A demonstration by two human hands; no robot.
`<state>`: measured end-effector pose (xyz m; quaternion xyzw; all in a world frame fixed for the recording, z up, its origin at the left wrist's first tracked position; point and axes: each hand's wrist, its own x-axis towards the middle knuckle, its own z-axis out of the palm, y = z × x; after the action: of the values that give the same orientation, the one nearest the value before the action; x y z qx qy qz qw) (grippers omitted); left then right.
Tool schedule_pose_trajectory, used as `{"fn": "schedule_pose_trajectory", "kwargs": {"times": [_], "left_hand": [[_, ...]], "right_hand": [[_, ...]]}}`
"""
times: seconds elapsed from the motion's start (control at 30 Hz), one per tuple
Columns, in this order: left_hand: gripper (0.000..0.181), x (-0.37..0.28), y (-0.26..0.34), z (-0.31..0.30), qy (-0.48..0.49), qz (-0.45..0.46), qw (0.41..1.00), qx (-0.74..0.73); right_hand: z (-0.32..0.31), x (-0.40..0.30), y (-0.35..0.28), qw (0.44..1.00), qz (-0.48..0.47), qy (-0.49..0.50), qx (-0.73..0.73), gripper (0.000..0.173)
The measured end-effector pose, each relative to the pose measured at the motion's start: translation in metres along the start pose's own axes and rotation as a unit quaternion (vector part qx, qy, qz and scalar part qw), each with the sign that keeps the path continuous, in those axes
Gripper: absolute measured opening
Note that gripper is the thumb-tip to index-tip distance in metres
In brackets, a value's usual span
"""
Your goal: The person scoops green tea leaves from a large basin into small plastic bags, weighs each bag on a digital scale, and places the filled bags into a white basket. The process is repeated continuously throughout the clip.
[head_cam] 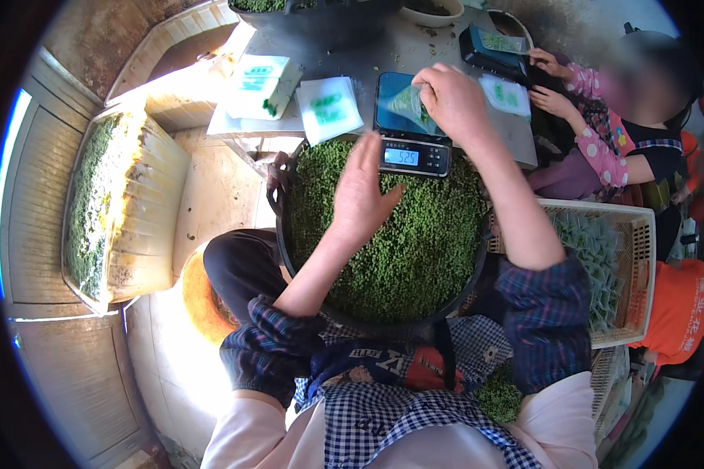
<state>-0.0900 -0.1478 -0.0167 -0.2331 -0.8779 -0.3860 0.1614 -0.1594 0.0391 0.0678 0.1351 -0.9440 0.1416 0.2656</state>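
Observation:
My right hand (pixel 454 105) grips the upper part of a clear plastic bag (pixel 409 108) over the blue platform of a digital kitchen scale (pixel 416 157). Some green contents show through the bag; blur hides how full it is and whether it touches the platform. My left hand (pixel 361 190), empty and with the thumb spread, hovers over a round dark basin (pixel 283 246). Small green berries (pixel 410 258), resembling fresh green peppercorns, heap the basin in front of my lap. Just beyond my left hand, flat printed bags (pixel 328 108) overhang the table edge.
Another bag stack (pixel 264 88) lies on the table (pixel 375 53). At right, a co-worker (pixel 598 117) handles a bag (pixel 501 42) on a second scale (pixel 469 50). A plastic crate (pixel 633 275) beside me holds filled bags (pixel 589 258). At left stands a tub (pixel 146 217) of greens.

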Motion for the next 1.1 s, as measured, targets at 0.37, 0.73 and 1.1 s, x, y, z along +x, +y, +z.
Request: {"fn": "schedule_pose_trajectory", "kwargs": {"times": [0.37,0.73,1.1], "left_hand": [[0.068,-0.016,0.004,0.030,-0.164,-0.107,0.955,-0.223],[0.067,-0.021,0.066,0.053,-0.268,-0.035,0.898,-0.349],[0.043,-0.024,0.184,0.133,-0.460,-0.021,0.802,-0.381]], "right_hand": [[-0.100,-0.077,-0.048,0.955,-0.116,-0.270,-0.038,0.029],[-0.137,-0.161,-0.013,0.931,0.010,-0.350,0.104,0.037],[-0.187,-0.287,0.060,0.949,0.218,0.014,0.226,0.030]]}}
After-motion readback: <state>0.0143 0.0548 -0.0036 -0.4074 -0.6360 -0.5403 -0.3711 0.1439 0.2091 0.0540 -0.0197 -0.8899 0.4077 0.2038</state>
